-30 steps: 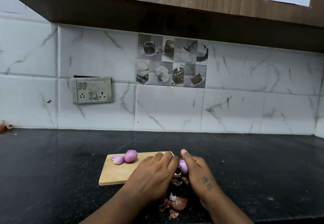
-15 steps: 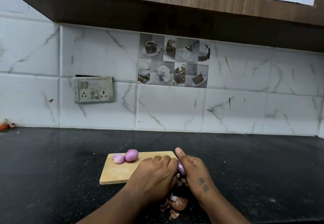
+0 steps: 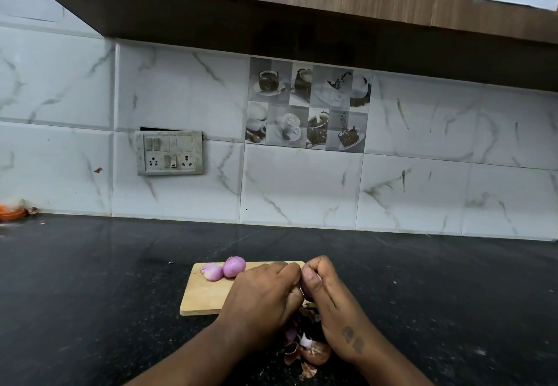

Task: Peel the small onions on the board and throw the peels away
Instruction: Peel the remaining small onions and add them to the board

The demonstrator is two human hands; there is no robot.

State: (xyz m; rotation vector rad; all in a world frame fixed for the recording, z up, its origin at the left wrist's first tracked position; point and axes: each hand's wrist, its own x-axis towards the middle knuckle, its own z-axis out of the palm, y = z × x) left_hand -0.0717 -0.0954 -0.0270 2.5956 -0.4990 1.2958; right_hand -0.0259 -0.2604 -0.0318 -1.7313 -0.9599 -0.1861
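At the near edge of the black tabletop (image 3: 90, 295), both hands meet over the right end of a wooden board (image 3: 208, 298). The left hand (image 3: 265, 298) shows its back, its fingers curled and pressed together, their tips hidden where they meet the right hand (image 3: 332, 307). The right hand's fingers and thumb curl round a small onion (image 3: 303, 288), of which only a dark purple sliver shows in the gap between the hands. Two peeled onions (image 3: 225, 270) lie touching each other at the board's far left corner, apart from the hands. Brown and purple peels (image 3: 311, 352) lie in a loose heap on the tabletop just below the hands, off the board. A switch panel (image 3: 170, 153) and a tile of coffee cups (image 3: 308, 104) sit on the marble-tiled wall behind.
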